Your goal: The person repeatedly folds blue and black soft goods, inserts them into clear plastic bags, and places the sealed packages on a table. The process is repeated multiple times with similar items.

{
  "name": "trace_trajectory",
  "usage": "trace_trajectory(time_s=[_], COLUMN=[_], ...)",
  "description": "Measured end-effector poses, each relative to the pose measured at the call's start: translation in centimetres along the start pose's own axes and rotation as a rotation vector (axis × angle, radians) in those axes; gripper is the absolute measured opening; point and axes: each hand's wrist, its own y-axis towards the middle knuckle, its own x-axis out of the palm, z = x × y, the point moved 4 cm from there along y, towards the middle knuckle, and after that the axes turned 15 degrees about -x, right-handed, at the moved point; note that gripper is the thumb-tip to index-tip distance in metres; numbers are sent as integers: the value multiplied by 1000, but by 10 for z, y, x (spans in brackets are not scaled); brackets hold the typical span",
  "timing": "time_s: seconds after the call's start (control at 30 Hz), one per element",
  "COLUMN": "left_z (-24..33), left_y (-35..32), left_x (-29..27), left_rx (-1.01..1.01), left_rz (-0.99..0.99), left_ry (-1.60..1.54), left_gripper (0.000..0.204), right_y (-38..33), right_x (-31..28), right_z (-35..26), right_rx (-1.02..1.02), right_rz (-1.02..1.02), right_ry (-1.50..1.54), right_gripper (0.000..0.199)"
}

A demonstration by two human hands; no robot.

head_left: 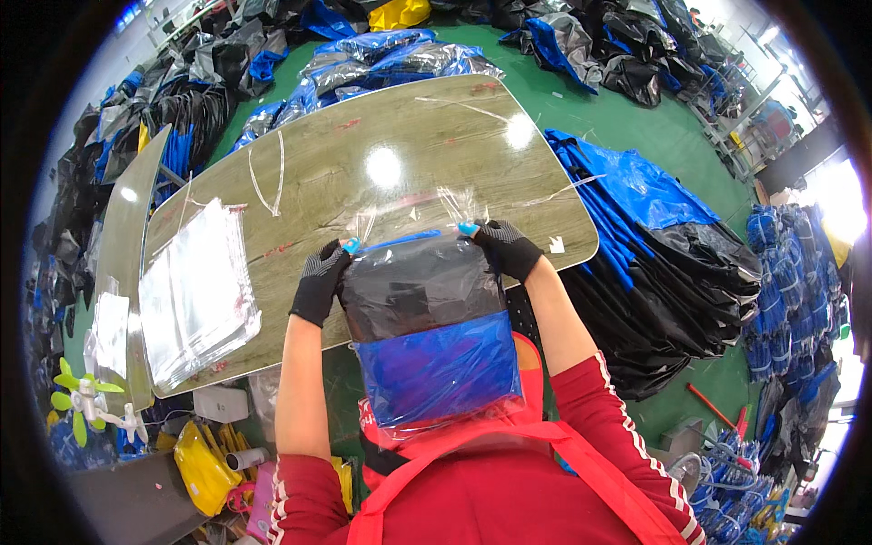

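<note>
Between my two gloved hands hangs a clear plastic bag with folded black and blue sheeting inside, close to my red apron. My left hand, in a black glove with pale blue fingertips, pinches the bag's top left corner. At the top right corner my right hand grips the bag in the same way, its fingers closed. Loose clear film sticks out past both hands over the wood-patterned table. A stack of flat clear bags lies on the table to the left of my left hand.
Blue and black sheeting is heaped right of the table, with more piles beyond its far edge. Tied blue bundles stand at far right. A small green-bladed fan and yellow material are at lower left.
</note>
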Motion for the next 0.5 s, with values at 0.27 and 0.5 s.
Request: trace_trajectory(time_s=[0.27, 0.5], left_z=[13, 17], left_y=[8, 18], left_x=[6, 2], left_rx=[215, -10], left_rz=[313, 60], left_ry=[535, -198], left_gripper=[27, 33], right_y=[-24, -3], right_x=[36, 86], right_z=[-25, -92], right_rx=[-377, -1037], right_rz=[370, 128], right_ry=[-576, -909], right_gripper=[24, 20])
